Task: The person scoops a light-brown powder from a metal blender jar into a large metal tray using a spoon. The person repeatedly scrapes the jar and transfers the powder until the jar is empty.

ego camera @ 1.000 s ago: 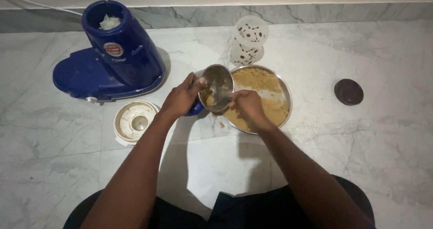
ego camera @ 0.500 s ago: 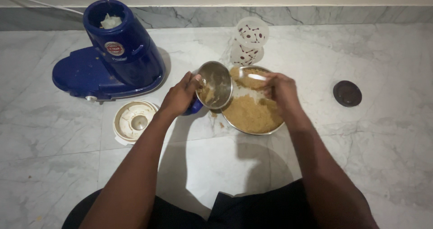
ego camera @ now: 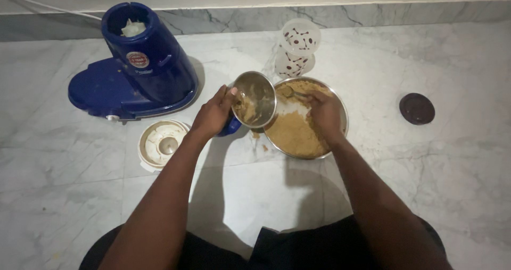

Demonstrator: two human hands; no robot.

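On the marble floor, near the middle of the scene, the left hand (ego camera: pixel 213 115) has its fingers clamped on a tilted steel grinder jar (ego camera: pixel 254 100), mouth turned right toward the steel plate (ego camera: pixel 340 102). Most of the brown ground powder (ego camera: pixel 295 131) already lies heaped in that plate; a little clings inside the jar (judging by the smear). The right hand (ego camera: pixel 324 113) rests over the powder, fingers curled together around what seems a spoon. Far left stands the blue mixer base (ego camera: pixel 136 68).

Only one label (ego camera: pixel 138 60) in view: round, red and white, stuck to the front of the blue mixer grinder base (ego camera: pixel 136 62) at upper left. No packages, signs or screens.
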